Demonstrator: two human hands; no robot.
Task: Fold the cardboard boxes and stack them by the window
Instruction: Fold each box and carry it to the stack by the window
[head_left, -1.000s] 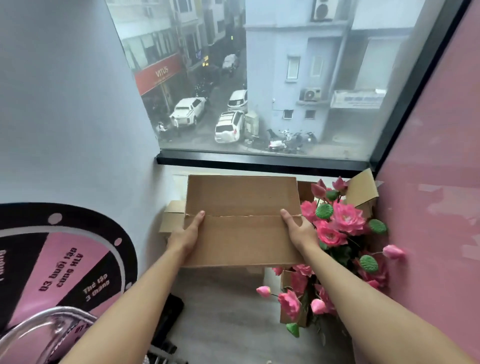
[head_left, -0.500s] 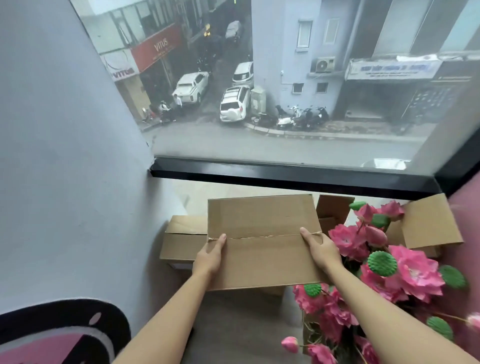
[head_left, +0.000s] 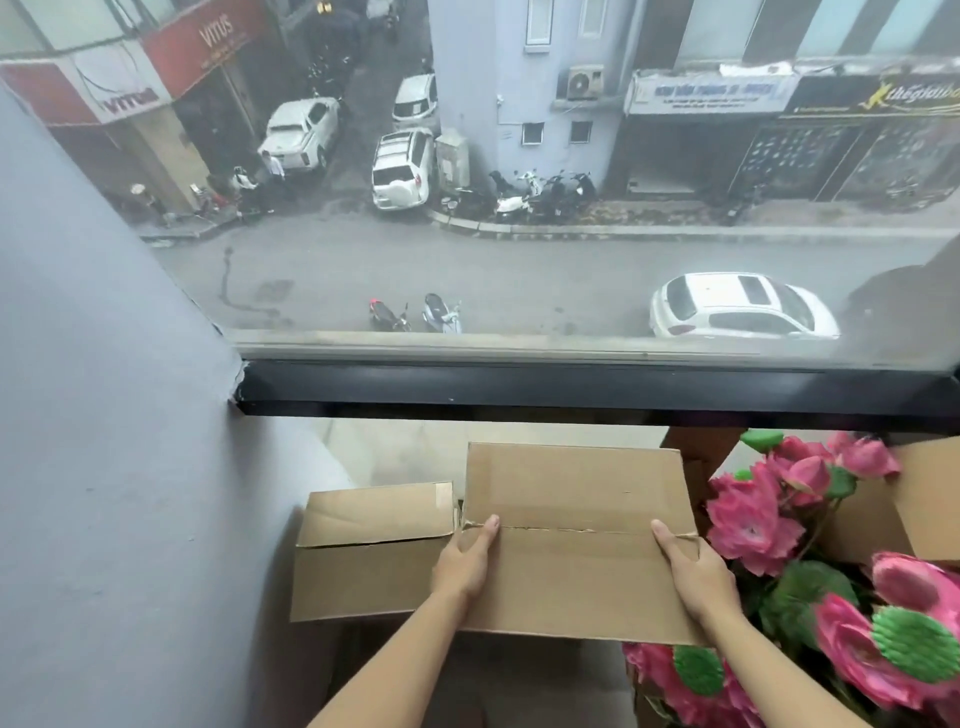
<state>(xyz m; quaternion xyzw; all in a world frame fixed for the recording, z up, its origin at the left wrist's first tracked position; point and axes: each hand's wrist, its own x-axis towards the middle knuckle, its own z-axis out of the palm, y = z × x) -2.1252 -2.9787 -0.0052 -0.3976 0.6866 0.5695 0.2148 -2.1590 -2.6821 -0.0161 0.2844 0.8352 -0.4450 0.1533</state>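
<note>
From the head camera, we were at the placing step: the folded cardboard box (head_left: 576, 540) was in our two hands just below the black window frame (head_left: 519, 387), with its top flaps closed along a ragged centre seam. Our left hand (head_left: 465, 558) had its grip on the box's left edge, thumb lying on top at the seam and the other fingers hidden underneath. Our right hand (head_left: 693, 566) held the right edge the same way. Whether the box was already resting on something beneath it, we could not tell.

Just to its left, touching or nearly so, sat a second closed box (head_left: 371, 551) against the grey wall (head_left: 104, 467). What either box held was hidden by the shut flaps. On the right an open box (head_left: 930, 499) showed behind a bunch of pink artificial flowers (head_left: 769, 519), which crowded against our right wrist.

As we judged it, the next move called for lowering the box squarely beside its neighbour, keeping clear of the flowers, then letting go with both hands.
</note>
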